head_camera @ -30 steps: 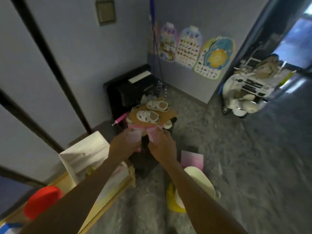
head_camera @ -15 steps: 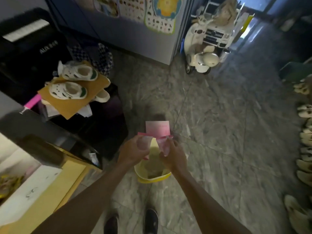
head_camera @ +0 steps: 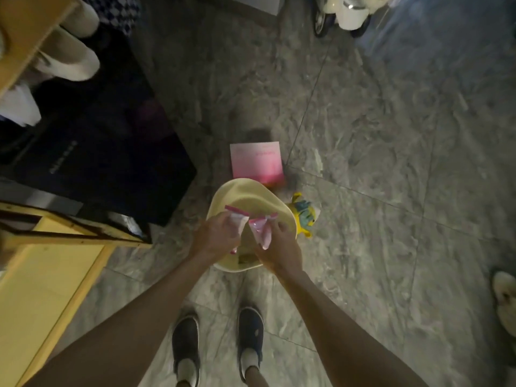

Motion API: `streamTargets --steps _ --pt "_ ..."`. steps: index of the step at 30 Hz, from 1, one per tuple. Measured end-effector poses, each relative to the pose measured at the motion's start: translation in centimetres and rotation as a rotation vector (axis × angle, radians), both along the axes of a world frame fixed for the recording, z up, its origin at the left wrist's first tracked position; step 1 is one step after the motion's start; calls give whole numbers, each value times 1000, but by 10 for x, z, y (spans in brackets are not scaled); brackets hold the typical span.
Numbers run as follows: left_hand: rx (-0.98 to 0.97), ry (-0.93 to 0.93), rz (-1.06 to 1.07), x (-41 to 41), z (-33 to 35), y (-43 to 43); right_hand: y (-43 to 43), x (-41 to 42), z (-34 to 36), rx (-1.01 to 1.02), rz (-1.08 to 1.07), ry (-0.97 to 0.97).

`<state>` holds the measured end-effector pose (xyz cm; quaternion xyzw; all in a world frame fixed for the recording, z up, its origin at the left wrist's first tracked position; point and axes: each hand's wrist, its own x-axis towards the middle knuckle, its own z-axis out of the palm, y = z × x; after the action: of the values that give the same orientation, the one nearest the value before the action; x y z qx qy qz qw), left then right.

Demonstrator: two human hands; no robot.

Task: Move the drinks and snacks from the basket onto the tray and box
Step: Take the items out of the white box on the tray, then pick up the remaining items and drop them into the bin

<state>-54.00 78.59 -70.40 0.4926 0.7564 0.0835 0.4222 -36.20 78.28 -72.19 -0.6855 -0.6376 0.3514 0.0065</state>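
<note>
I stand over a pale yellow bin on the floor. Both hands hold pink-and-white snack wrappers above it. My left hand pinches one wrapper piece. My right hand grips another pink wrapper. The two pieces look pulled apart, with a small gap between them. Something dark lies at the bottom of the bin, mostly hidden by my hands.
A pink flat box lies on the floor just beyond the bin. A yellow-and-blue toy sits to the bin's right. A yellow wooden table is at left, a black cabinet behind it. My shoes are below.
My view has tilted down from the wall to the floor and bin. My hands with the pink wrapper have come over the bin, and the wrapper pieces have spread apart.
</note>
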Motion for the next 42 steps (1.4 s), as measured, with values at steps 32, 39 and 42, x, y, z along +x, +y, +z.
streamTargets --steps 32,39,42 --pt "603 406 77 -188 494 -34 92 -94 508 517 422 54" --pt "557 531 275 -261 543 -110 86 -202 559 523 722 148" --pt "500 581 364 -291 544 -155 64 -258 561 509 849 148"
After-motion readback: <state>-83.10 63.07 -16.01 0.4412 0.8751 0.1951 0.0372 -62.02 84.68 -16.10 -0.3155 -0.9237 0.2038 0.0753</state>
